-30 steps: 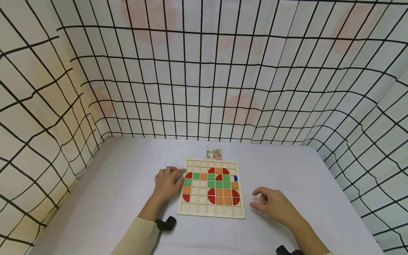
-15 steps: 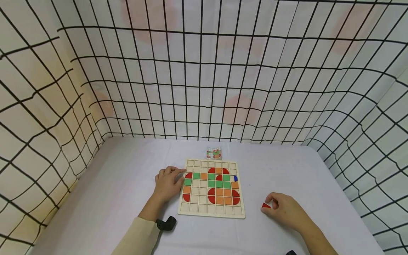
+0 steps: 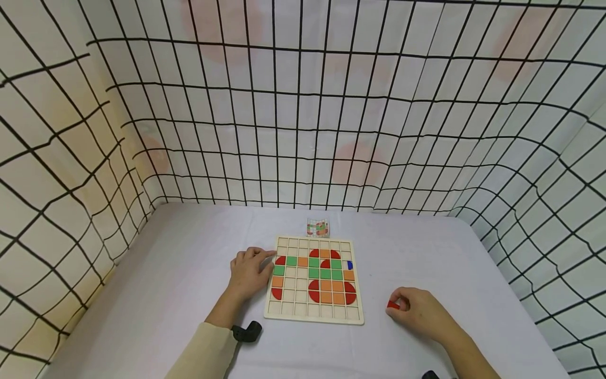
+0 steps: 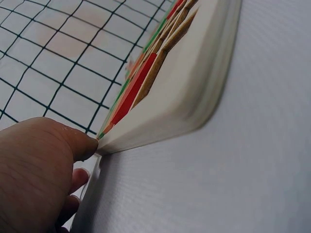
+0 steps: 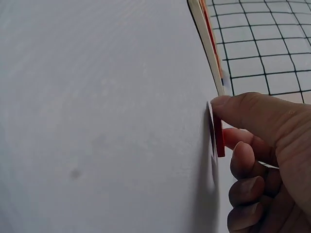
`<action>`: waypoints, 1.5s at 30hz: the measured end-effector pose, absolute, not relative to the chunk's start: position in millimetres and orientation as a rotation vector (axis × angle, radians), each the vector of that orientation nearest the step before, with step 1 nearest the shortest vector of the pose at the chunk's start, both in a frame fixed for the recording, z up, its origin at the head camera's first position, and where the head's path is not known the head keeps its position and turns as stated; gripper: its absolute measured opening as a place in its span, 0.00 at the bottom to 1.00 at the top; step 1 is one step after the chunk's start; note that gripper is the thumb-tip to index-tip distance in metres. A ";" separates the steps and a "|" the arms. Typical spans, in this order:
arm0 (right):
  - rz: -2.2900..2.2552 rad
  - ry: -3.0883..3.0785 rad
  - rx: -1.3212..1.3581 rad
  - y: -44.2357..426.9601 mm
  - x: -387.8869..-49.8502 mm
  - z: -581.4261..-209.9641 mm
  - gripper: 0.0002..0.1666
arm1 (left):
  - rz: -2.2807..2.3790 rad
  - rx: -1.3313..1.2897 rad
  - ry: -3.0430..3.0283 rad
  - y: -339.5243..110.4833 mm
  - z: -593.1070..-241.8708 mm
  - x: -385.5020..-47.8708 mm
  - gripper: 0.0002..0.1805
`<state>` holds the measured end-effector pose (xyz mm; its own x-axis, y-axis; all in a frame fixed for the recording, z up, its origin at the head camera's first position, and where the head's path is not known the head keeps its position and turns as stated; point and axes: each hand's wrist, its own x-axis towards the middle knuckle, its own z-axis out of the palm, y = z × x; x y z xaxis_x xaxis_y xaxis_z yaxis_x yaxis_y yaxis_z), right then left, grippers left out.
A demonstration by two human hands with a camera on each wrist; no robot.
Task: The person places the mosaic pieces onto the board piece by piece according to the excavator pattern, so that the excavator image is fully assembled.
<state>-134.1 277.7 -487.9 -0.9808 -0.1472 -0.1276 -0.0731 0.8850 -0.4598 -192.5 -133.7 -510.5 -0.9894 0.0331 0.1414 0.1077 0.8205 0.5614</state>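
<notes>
A square wooden grid board point(image 3: 289, 310) lies on the white cloth, with red, green and orange tiles in many of its cells. My left hand point(image 3: 248, 273) lies along its left side; in the left wrist view the thumb point(image 4: 80, 144) touches the board's edge. To the right of the board, my right hand point(image 3: 418, 310) pinches a small red tile point(image 3: 393, 305) between thumb and index finger. The right wrist view shows this red tile point(image 5: 219, 138) on edge, close to the cloth, while the other fingers curl below. Its full outline is hidden.
A small card point(image 3: 317, 228) with a coloured grid pattern sits just behind the board. One blue piece point(image 3: 350, 265) is in the board's right column. Black netting point(image 3: 295, 126) over pale walls encloses the table's back and sides.
My right hand has drawn back to the right, away from the board, and now pinches a red tile that was not visible a second ago. The left hand and board have stayed put.
</notes>
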 end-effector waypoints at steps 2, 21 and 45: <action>-0.703 2.896 -0.174 274.3 -134.4 -485.3 0.10 | -0.899 -0.110 -2.877 -133.8 -510.7 -192.5 0.20; -0.755 2.832 -0.375 212.7 -145.4 -467.7 0.13 | -0.903 -0.108 -2.884 -132.2 -512.0 -193.0 0.20; -0.785 2.735 -0.812 116.3 -156.8 -466.3 0.11 | -0.892 -0.115 -2.861 -133.4 -514.9 -194.4 0.20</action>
<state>-156.8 116.3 -466.3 -0.8341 -0.5511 -0.0233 -0.4549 0.7112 -0.5359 -194.4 -133.4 -514.9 -0.9869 0.0302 0.1584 0.1148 0.8212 0.5589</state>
